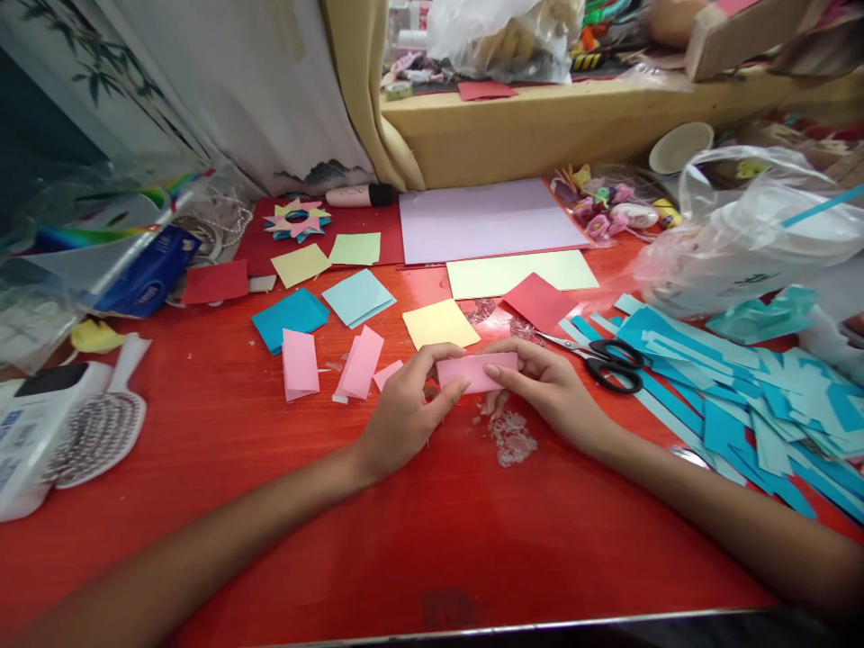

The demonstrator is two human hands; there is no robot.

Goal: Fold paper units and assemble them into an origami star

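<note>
Both hands pinch a small folded pink paper strip point(476, 372) above the red wooden table point(270, 504). The left hand point(403, 414) closes thumb and forefinger on its left end; the right hand point(548, 387) clamps the right end, fingers curled over the top edge. Just right of the strip lie black-handled scissors point(604, 362) (blades towards it), then a heap of teal paper offcuts point(735, 405). Left of the strip sit two folded pink papers point(330, 363); behind it, a yellow paper square point(440, 323).

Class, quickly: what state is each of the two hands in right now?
Left hand: closed, pinching the folded pink paper.
Right hand: closed, gripping the same paper's other end.
</note>
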